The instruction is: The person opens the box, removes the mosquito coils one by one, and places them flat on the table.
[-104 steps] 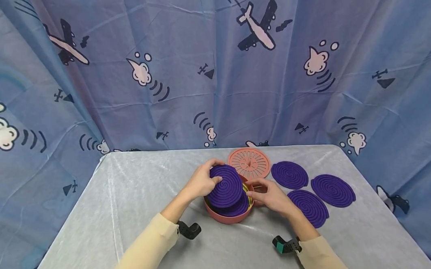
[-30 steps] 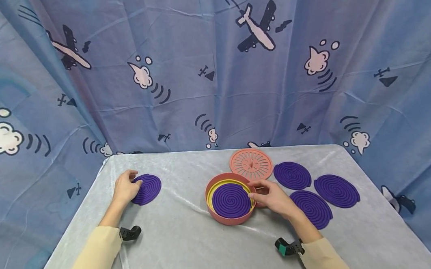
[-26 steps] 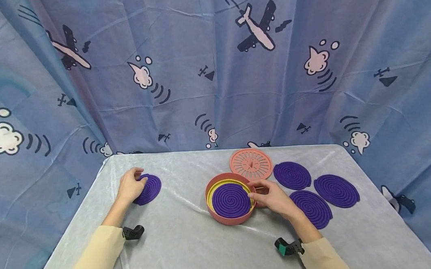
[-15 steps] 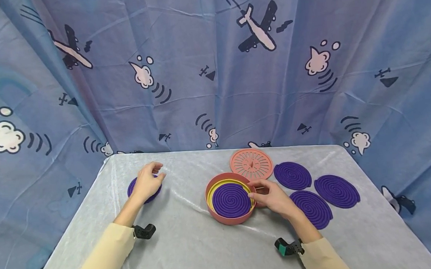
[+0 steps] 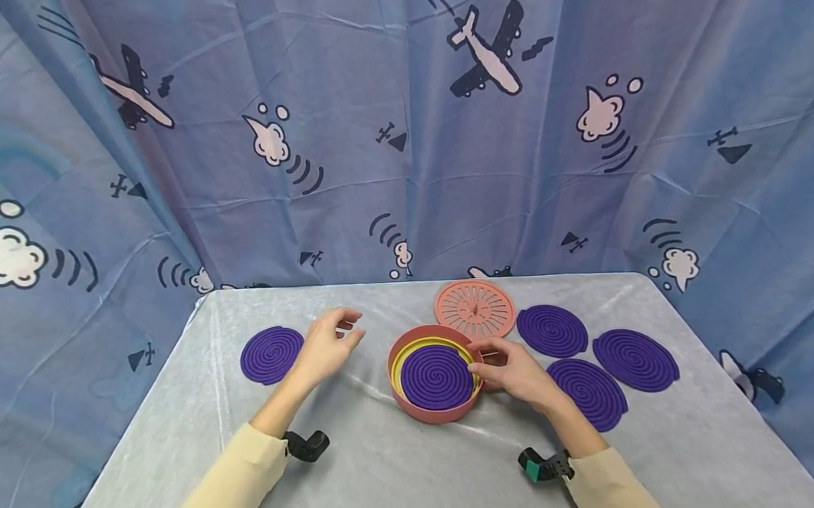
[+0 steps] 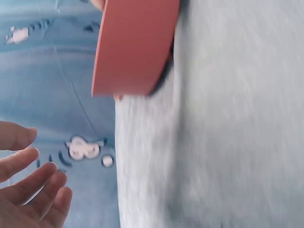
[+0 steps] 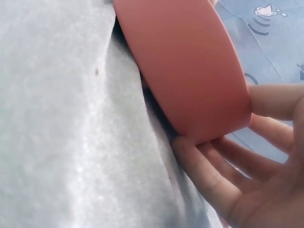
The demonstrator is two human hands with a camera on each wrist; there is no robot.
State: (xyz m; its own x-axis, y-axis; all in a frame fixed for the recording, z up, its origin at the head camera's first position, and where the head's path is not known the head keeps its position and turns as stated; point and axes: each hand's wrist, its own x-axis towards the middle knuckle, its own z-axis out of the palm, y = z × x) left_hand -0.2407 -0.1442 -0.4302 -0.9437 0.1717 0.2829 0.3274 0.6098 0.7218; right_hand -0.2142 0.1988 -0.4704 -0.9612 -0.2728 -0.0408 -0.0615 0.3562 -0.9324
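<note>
A round coral box (image 5: 429,415) stands mid-table with a yellow ring (image 5: 396,362) inside it and a purple mosquito coil (image 5: 436,377) on top. My right hand (image 5: 513,367) grips the box's right side at the wall; the right wrist view shows the thumb and fingertips against the coral wall (image 7: 185,66). My left hand (image 5: 325,346) is over the table left of the box, fingers loosely bent and holding nothing. Behind it, a single purple mosquito coil (image 5: 271,355) lies flat on the table's left side.
Three more purple mosquito coils lie to the right: a back one (image 5: 552,331), a far-right one (image 5: 635,360) and a front one (image 5: 589,395), partly behind my right forearm. The slotted coral lid (image 5: 474,309) lies behind the box. A printed blue curtain (image 5: 400,131) surrounds the table.
My left hand has lifted a purple mosquito coil from the box, laid it on the left, let go and moved back rightward. My right hand has stayed at the box.
</note>
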